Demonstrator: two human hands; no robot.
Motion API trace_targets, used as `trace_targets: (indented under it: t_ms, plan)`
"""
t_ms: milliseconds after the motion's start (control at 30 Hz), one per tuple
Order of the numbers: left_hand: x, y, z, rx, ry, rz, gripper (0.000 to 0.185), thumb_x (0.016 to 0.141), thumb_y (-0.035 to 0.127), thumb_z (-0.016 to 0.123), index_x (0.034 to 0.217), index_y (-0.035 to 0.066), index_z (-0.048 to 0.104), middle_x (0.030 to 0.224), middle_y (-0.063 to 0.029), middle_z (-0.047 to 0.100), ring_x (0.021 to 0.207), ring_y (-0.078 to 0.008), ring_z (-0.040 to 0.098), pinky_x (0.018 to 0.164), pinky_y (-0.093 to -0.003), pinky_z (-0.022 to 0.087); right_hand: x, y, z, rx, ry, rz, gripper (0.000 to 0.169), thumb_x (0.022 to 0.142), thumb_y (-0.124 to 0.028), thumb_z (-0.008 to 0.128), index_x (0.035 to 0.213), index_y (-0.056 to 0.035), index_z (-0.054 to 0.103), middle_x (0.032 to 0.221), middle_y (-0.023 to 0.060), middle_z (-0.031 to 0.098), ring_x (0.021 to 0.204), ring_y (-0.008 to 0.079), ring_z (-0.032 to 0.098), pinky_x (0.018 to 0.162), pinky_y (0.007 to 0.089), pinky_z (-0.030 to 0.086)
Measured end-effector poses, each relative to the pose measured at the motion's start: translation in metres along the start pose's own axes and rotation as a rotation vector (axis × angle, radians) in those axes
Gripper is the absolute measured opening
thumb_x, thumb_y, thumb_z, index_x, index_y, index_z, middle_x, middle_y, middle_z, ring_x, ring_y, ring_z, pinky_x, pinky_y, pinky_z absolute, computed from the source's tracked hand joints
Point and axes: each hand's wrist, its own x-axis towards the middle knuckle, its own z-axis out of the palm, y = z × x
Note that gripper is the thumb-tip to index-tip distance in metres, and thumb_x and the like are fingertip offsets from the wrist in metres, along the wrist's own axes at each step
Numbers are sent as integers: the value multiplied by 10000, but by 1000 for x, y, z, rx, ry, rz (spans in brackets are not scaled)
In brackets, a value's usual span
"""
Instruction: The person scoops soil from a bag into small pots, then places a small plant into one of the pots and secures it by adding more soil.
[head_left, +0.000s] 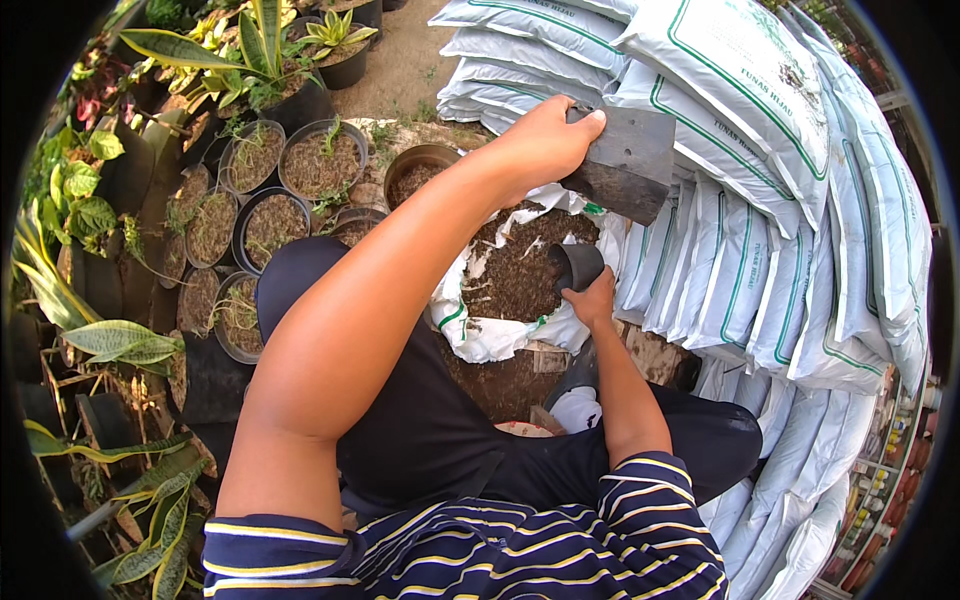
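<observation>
My left hand (551, 146) grips a black plastic polybag (630, 161) by its edge, with the thumb on its side. The polybag is tilted, has small holes in its wall, and hangs above the far right rim of an opened white sack (491, 341). Dark, crumbly potting mix (510, 281) lies inside the sack. My right hand (591, 300) holds a small black plastic pot (583, 264) on its side at the right of the mix. Its mouth faces left, and some dark material shows there. Whether the polybag holds anything is hidden.
Stacked white sacks with green borders and printing (735, 142) rise close on the right. Several black pots of soil with thin seedlings (322, 157) stand to the left. Snake plants (124, 345) line the far left. My bent legs (420, 420) flank the opened sack.
</observation>
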Motion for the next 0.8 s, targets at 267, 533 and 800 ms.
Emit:
trace_targets:
  t_ms: [267, 533, 800]
  plan:
    - [1, -3, -1, -64, 30, 5, 597, 1033, 424, 551, 1427, -21, 499, 1351, -159, 616, 1241, -244, 549, 1090, -411, 380, -18, -12, 21, 77, -59, -96, 1030, 637, -211, 902, 1420, 61, 290, 1397, 266, 426, 1312, 433, 477, 1093, 452, 442]
    - [1, 0, 4, -5, 73, -61, 623, 1031, 462, 542, 1467, 23, 472, 1423, -167, 573, 1307, -271, 509, 1132, -429, 340, -52, -34, 46, 86, -94, -65, 1088, 668, -257, 895, 1468, 76, 236, 1436, 273, 392, 1309, 455, 477, 1084, 463, 450]
    - [1, 1, 1, 29, 66, -28, 506, 1060, 399, 512, 1415, 38, 521, 1328, -107, 622, 1186, -219, 549, 1035, -417, 405, -71, -38, 51, 160, -55, 28, 1077, 676, -304, 890, 1450, 86, 250, 1423, 271, 395, 1334, 435, 443, 1102, 460, 425]
